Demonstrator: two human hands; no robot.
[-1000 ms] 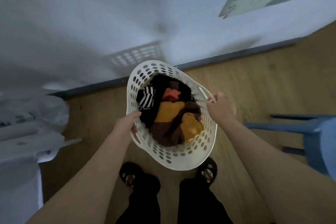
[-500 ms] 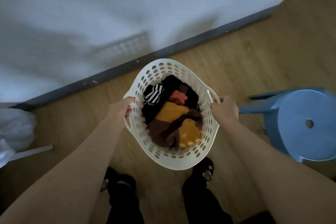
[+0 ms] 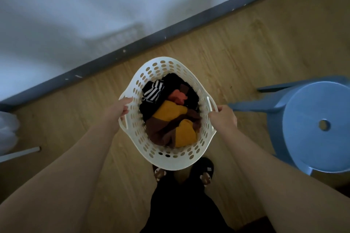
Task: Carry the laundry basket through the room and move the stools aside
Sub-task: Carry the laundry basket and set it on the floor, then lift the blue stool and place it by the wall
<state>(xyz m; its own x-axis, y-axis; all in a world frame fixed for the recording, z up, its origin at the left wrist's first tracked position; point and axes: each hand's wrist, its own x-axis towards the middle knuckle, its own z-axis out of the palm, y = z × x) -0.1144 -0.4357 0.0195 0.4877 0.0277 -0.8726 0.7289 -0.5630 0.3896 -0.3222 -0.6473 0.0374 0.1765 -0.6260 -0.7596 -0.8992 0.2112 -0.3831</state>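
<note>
A white perforated laundry basket point(image 3: 171, 159) hangs in front of me above the wooden floor, filled with yellow, brown, black, striped and orange clothes point(image 3: 170, 117). My left hand point(image 3: 119, 109) grips its left handle and my right hand point(image 3: 223, 118) grips its right handle. A round blue plastic stool point(image 3: 318, 126) with a hole in its seat stands on the floor just to the right of the basket, close to my right forearm.
A white wall point(image 3: 113, 5) with a dark grey skirting board point(image 3: 151, 38) runs diagonally ahead. White fabric point(image 3: 7, 132) and a white bar point(image 3: 20, 153) sit at the left edge. My feet in dark slippers point(image 3: 204, 171) stand below the basket.
The view has swung to the right along the wall: the blue stool has come fully into view on the right, and the white items on the left have slid toward the edge. Both hands keep holding the basket.
</note>
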